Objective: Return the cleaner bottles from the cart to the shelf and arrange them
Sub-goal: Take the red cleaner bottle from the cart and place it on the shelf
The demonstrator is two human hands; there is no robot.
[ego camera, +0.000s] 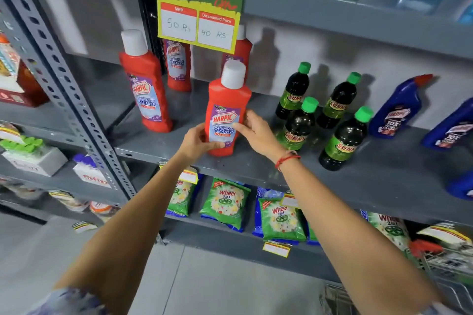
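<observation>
A: What are the hands doing?
B: Both are on one red Harpic bottle (226,112). The left hand (198,139) wraps the lower left of it, thumb across the label; the right hand (256,130) presses fingers against the label's right edge. So it is pinched between the two, standing upright near the front edge of the grey shelf (256,169)

A: Set down, or held above the shelf?
B: Its base looks to be on the shelf board, though the left hand hides part of it, so I cannot be sure

A: And around the grip?
B: Up and left of it stands another red bottle (146,87), upright. Behind the held one, two more red bottles (179,66) sit partly hidden by a price sign (199,15). Right of the grip, well apart, five green-capped dark bottles (322,115) cluster, and further right are blue bottles (399,107)

A: How far along, then?
B: Judging by that, several bottles are shelved and this one is being squared up. A wire cart (440,263) shows at the lower right corner; what remains in it I cannot tell
</observation>
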